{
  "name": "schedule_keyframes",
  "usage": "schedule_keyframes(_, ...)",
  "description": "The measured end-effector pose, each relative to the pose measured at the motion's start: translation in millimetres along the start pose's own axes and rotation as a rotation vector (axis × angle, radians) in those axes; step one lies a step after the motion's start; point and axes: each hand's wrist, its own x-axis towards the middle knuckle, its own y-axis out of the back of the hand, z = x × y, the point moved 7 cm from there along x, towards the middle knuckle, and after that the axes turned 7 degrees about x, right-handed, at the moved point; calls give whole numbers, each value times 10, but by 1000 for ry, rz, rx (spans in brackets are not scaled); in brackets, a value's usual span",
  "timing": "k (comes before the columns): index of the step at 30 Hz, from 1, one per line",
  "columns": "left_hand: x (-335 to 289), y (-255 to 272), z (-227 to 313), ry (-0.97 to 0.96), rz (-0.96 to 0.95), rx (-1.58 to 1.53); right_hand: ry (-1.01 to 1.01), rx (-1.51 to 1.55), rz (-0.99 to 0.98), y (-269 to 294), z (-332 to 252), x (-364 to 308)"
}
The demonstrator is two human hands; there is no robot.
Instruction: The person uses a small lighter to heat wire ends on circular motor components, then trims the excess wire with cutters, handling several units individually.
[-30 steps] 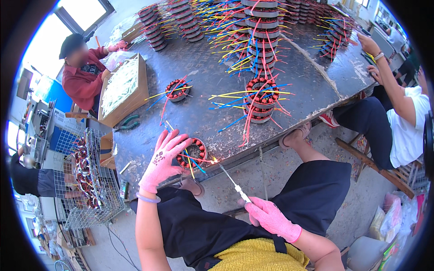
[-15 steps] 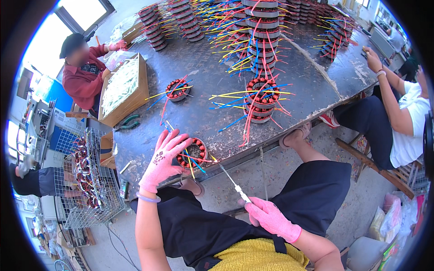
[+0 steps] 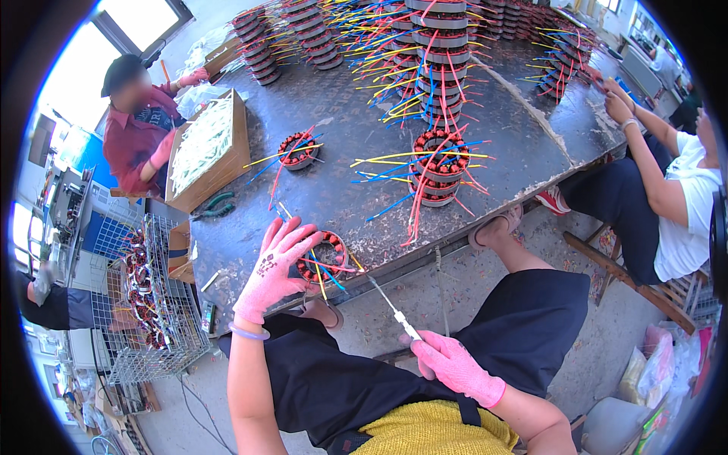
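Note:
At the near table edge lies a stator ring (image 3: pixel 338 247) with a dark rim, red windings and yellow, blue and red lead wires. My left hand (image 3: pixel 274 267), in a pink glove, holds its left side. The index finger is at the top and the thumb, partly hidden, is low down; the other fingers stretch away. My right hand (image 3: pixel 455 368), also gloved in pink, is closed round a slim tool (image 3: pixel 407 326) with a white handle and long metal shaft. The tool's tip is close to the wire ends right of the ring; whether they touch I cannot tell.
Another stator (image 3: pixel 298 152) lies farther back, and a short stack of stators (image 3: pixel 436 193) stands to its right. Tall stator stacks (image 3: pixel 442 76) rise behind. Green-handled pliers (image 3: pixel 218 206) lie by a cardboard box (image 3: pixel 236 144) of pale strips. Co-workers sit at both sides; a wire basket (image 3: pixel 163 303) is left.
My hands, the stator and the tool stay nearly still. At the left, the co-worker's near hand has come down beside the box; the right co-worker's hands have shifted.

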Motion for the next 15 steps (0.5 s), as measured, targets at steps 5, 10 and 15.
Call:
schedule_keyframes(5,-3,-3,-6,1,5,5,-10,-8,6,-24,-46,-11)
schedule_keyframes(10,0,-4,0,-3,1,13,-6,-1,7,-11,-20,-6)
schedule_keyframes(15,-5,1,-4,-8,-3,16,-20,20,12,-17,-13,-6)
